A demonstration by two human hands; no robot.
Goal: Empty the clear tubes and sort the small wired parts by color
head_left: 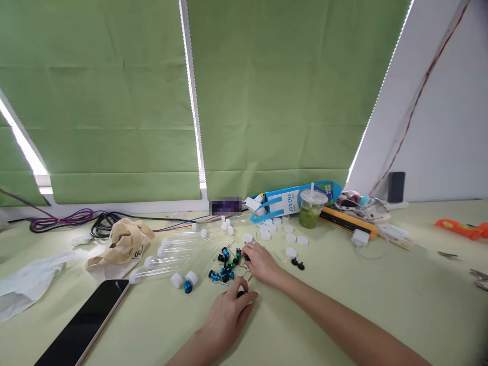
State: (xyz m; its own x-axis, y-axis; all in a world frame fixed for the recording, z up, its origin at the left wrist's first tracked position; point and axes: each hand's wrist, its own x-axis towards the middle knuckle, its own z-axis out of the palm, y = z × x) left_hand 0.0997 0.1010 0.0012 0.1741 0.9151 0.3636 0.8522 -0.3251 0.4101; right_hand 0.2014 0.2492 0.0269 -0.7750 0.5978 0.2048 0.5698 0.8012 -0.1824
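Observation:
My left hand is low over the table, its thumb and fingers curled around a small black part. Just beyond it, my right hand has its fingertips closed on another small dark part, mostly covered by the fingers. Beside both hands lies a loose pile of small shiny blue, green and black fittings, with thin bent metal rods among them. One round blue piece sits apart to the left, near white-capped clear tubes. Two small black pieces rest right of my right hand.
Several white round caps are scattered behind my right hand. Farther back stand a cup of green drink and a blue-and-white bag. A phone and a beige cloth lie left. Pliers-like tools are far right.

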